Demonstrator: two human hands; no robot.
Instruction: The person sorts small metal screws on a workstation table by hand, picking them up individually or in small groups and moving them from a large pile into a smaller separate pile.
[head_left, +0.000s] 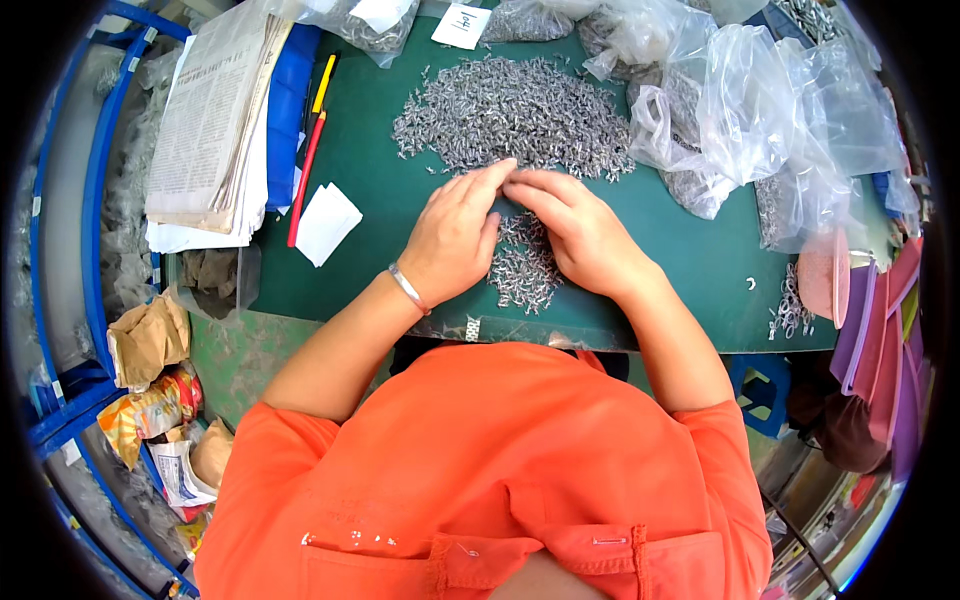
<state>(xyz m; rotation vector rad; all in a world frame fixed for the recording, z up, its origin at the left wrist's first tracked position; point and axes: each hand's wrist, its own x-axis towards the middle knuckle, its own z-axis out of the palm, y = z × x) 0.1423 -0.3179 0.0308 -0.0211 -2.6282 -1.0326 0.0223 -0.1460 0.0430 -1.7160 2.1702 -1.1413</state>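
A large heap of small silvery metal parts (510, 110) lies on the green tabletop. Between my palms and the table's near edge is a smaller batch of the same parts (526, 275). My left hand (452, 235), with a bracelet at the wrist, rests on its left side with fingers stretched out. On the opposite side, my right hand (585, 230) curves around the batch, fingers extended. The fingertips of both hands meet at the near edge of the big heap. Neither hand grips anything; parts beneath the fingers are hidden.
Clear plastic bags of metal parts (740, 110) crowd the back right. At left lie stacked newspapers (215, 115), a red pen (308, 180), a yellow pen (323, 85) and white paper slips (325, 224). Blue shelving (95, 200) stands beside the table. Loose rings (791, 310) sit at right.
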